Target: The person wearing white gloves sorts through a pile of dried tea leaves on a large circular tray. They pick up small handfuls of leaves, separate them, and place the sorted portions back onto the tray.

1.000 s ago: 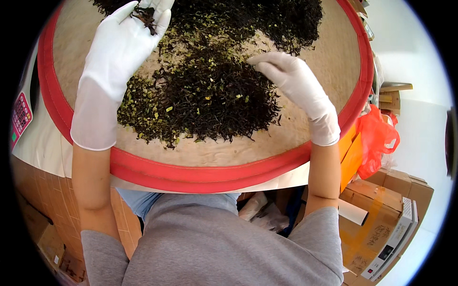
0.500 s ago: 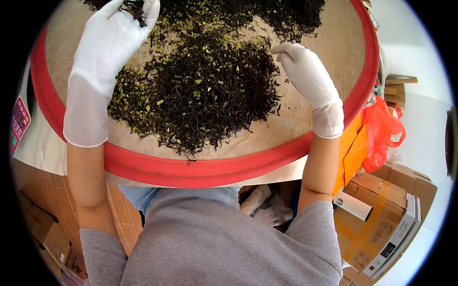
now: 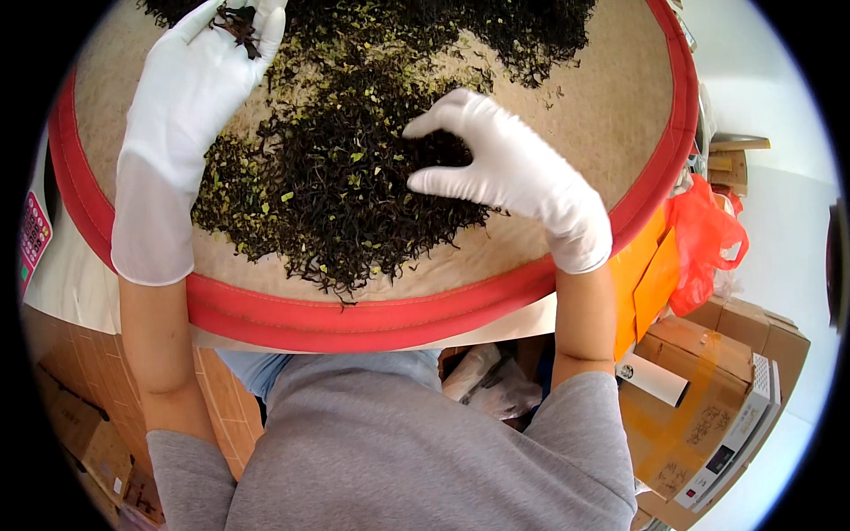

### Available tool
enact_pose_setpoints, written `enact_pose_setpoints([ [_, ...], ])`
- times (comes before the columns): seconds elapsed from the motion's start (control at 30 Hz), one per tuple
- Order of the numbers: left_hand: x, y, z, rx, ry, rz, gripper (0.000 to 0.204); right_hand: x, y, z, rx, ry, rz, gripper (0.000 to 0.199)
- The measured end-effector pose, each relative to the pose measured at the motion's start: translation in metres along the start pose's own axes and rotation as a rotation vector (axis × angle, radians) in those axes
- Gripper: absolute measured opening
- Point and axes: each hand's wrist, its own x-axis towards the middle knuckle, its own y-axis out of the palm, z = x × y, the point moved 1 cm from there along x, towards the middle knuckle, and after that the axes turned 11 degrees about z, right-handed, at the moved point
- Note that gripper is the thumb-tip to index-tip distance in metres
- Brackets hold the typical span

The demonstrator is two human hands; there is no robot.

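Note:
On a round tray (image 3: 611, 97) with a tan cloth surface and a red padded rim lies a heap of dried, twisted dark tea leaves (image 3: 328, 195), mixed with yellow-green bits. My left hand (image 3: 181, 97), in a white glove, is turned palm up at the far left. Its curled fingers hold a small clump of dark leaves (image 3: 237, 26); some fingertips are cut off by the picture's upper edge. Over the right side of the heap is my gloved right hand (image 3: 505, 159), its thumb and fingers spread apart with nothing seen gripped. Whether its fingertips touch the leaves I cannot tell.
More dark leaves (image 3: 540, 35) lie at the tray's far side. Right of the tray are a red plastic bag (image 3: 704, 239), orange sheets (image 3: 651, 274) and cardboard boxes (image 3: 691, 416). A pink keypad panel (image 3: 35, 234) stands at the left edge.
My right hand has moved left and nearer, from the heap's right edge to above it, and its fingers have spread. The left hand has shifted slightly left, still holding the leaves.

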Motion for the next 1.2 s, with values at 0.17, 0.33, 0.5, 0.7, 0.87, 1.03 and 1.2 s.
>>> enact_pose_setpoints([
  [0.17, 0.011, 0.04, 0.024, 0.067, 0.227, -0.621, 0.033, 0.006, 0.011, 0.002, -0.006, 0.148, 0.087, 0.033],
  [0.33, 0.012, 0.043, 0.025, 0.049, 0.216, -0.602, 0.033, 0.001, -0.004, 0.007, 0.359, 0.353, -0.014, 0.027],
  [0.5, 0.01, 0.042, 0.026, 0.053, 0.208, -0.609, 0.033, 0.002, -0.014, 0.014, 0.828, 0.233, 0.041, 0.03],
  [0.7, 0.013, 0.043, 0.028, 0.055, 0.196, -0.607, 0.033, 0.004, -0.01, 0.009, 1.35, 0.114, 0.108, 0.034],
  [0.87, 0.013, 0.044, 0.029, 0.062, 0.205, -0.64, 0.033, 0.006, -0.005, 0.003, 1.396, 0.026, 0.096, 0.041],
  [1.03, 0.013, 0.043, 0.03, 0.074, 0.186, -0.619, 0.033, 0.002, -0.007, 0.008, 1.233, 0.103, 0.037, 0.037],
  [1.2, 0.013, 0.045, 0.032, 0.082, 0.198, -0.644, 0.033, 0.001, -0.017, 0.013, 0.891, 0.197, -0.028, 0.034],
])
